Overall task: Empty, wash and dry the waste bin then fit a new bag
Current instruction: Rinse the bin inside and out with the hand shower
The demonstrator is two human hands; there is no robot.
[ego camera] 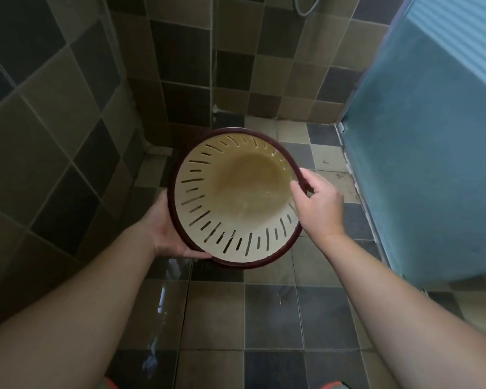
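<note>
**Waste bin held open-end up over the shower floor**

My two bare forearms reach in from the bottom corners, nearest to me, with a strip of orange-edged cloth just showing at the lower edge between them. Under them lies the wet tiled floor, a chequer of grey, tan and dark squares with streaks of glare on the left.

Further out, my left hand cups the waste bin from below on its left side, palm up, fingers curled under the dark red rim and the thumb along the lower edge. My right hand grips the rim on the right, thumb inside the bin and fingers wrapped over the outside edge. Both hands are clasped on the bin, which hangs in the air above the floor, tilted so its mouth faces me.

The bin is cream inside, its wall cut by a ring of slanted slots, and its round bottom looks brownish and stained. I cannot tell whether water stands in it.

Beyond it the chequered wall tiles meet in a corner. On the right stands a frosted blue-green panel, and a shower hose curves at the top.
</note>
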